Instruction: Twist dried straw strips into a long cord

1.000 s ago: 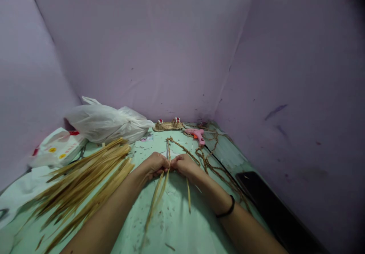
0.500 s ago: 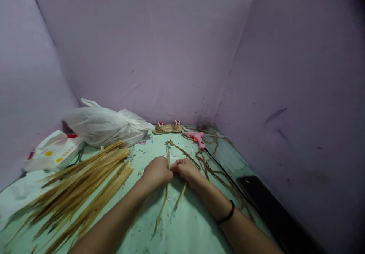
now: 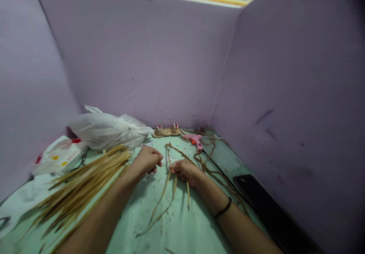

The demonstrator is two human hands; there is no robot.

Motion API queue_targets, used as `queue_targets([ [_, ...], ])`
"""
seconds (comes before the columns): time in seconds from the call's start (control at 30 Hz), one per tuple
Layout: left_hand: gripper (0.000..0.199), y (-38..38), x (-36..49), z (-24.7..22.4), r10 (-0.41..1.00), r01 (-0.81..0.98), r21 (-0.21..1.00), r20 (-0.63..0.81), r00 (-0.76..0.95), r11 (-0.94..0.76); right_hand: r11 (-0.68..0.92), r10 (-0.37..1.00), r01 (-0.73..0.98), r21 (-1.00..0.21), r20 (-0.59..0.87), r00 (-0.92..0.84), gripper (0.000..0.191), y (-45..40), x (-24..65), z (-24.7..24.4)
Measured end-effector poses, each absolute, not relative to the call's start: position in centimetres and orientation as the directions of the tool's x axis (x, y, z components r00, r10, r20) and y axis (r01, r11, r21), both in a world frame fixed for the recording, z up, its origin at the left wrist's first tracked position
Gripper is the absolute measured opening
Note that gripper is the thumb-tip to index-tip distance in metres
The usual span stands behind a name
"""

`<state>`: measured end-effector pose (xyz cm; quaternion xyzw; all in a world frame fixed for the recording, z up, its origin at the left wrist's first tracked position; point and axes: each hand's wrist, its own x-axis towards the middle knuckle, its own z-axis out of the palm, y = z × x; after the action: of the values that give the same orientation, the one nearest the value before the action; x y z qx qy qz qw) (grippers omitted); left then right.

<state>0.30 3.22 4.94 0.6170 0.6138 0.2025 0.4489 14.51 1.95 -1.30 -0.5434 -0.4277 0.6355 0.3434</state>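
Note:
A thin twisted cord of dried plant fibre (image 3: pixel 168 153) runs down the green tabletop towards me. My right hand (image 3: pixel 185 170), with a dark band on its wrist, pinches the cord at its lower part between thumb and fingers. Loose strands of dried leaf (image 3: pixel 162 195) trail below that pinch, and a short strip end (image 3: pixel 188 197) hangs under the palm. Just left of the cord, apart from it, my left hand (image 3: pixel 148 159) is raised with its fingers loosely bent and slightly apart; nothing shows in it. Left of that forearm lies a bundle of dried leaf strips (image 3: pixel 88 185).
A pink glue gun (image 3: pixel 196 140) with a black cable lies beyond my right hand, near more twisted cord (image 3: pixel 211 168). A woven piece with red-and-white decorations (image 3: pixel 168 132) sits against the purple wall. White plastic bag (image 3: pixel 111 130) and printed packet (image 3: pixel 61 155) are left; a black object (image 3: pixel 256 197) right.
My left hand has let go of the cord and moved up and left. My right hand still pinches the cord. The view has tilted up, showing more of a framed picture.

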Motion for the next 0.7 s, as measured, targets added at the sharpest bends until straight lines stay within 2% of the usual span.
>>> queue_targets([
  [0.07,0.013,3.7,0.4,4.4,0.909,0.426,0.859,-0.382,0.163,0.284,-0.391,0.901,0.017,-0.92,-0.386,-0.2,0.009,1.9,14.6,-1.2],
  [0.17,0.013,3.8,1.2,2.3,0.769,0.339,0.828,-0.549,0.328,0.447,-0.366,0.907,0.013,-0.93,-0.36,-0.217,0.008,2.0,14.6,-1.2],
  [0.3,0.015,3.9,1.7,0.7,0.698,0.257,0.786,-0.617,0.363,0.562,-0.352,0.905,0.039,-0.935,-0.35,-0.243,0.005,2.1,14.9,-1.3],
  [0.5,0.015,3.9,1.5,0.3,0.785,0.376,0.823,-0.542,0.3,0.425,-0.25,0.943,0.164,-0.954,-0.279,-0.18,0.003,2.7,15.1,-2.2],
  [0.6,0.018,3.8,1.8,0.3,0.814,0.475,0.807,-0.514,0.269,0.352,-0.174,0.967,0.239,-0.955,-0.211,-0.14,0.008,3.3,14.9,-3.3],
  [0.7,0.022,3.4,2.2,0.7,0.823,0.519,0.786,-0.514,0.244,0.337,-0.106,0.979,0.322,-0.941,-0.156,-0.131,0.005,3.7,14.9,-4.2],
])
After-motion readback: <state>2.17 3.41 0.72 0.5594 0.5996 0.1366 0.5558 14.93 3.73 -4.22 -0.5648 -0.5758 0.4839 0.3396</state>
